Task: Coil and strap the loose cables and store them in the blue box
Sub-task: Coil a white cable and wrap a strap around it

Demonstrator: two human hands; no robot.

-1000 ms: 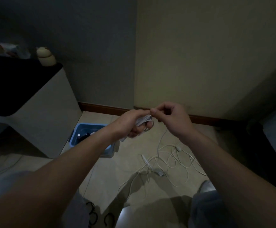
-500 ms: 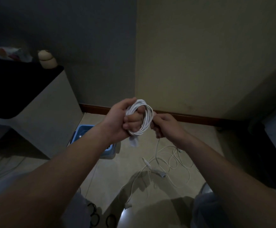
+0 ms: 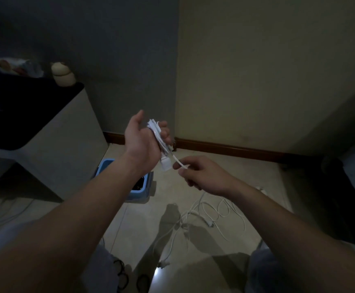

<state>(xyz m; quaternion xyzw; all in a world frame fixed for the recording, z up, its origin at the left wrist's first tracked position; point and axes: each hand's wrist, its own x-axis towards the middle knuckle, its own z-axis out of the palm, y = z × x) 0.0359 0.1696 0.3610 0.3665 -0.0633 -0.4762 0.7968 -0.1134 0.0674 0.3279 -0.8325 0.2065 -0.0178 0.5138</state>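
At the frame's centre, my left hand (image 3: 143, 142) clasped one coiled cable (image 3: 158, 134) while my right hand (image 3: 203, 176) pinched its white tail, strapping unfinished I judged; the blue box (image 3: 145, 188) waited below-left, more loose cables (image 3: 206, 216) on the floor.

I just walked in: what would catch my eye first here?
Two hands raised mid-picture: the left hand grips a coiled white cable, and the right hand pinches a white strip running from the coil's lower end. Below, loose white cables sprawl on the floor, and a blue box sits by the left forearm.
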